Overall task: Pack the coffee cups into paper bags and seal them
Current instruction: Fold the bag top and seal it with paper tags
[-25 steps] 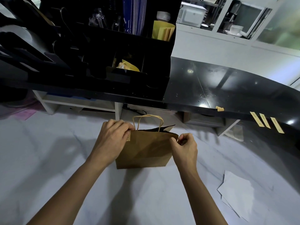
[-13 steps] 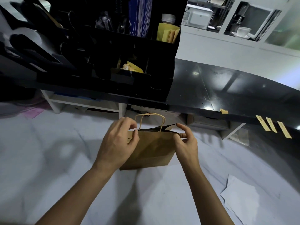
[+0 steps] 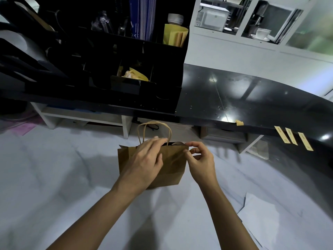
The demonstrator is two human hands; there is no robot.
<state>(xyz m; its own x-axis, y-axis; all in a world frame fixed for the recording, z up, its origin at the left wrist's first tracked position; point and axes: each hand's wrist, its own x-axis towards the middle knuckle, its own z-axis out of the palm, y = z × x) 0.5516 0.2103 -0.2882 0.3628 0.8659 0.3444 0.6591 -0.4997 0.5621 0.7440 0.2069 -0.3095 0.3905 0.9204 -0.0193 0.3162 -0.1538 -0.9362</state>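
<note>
Your left hand (image 3: 144, 163) has slid from the bag (image 3: 173, 170) corner to flat across its mouth, right hand (image 3: 200, 159) pinching the other corner: closing, sealing next.

My left hand (image 3: 144, 159) covers much of the paper bag (image 3: 173, 168), so its front fold is hidden. Something pale at the bag's mouth, perhaps a cup lid (image 3: 177, 143), barely shows. My fingertips blur.
</note>
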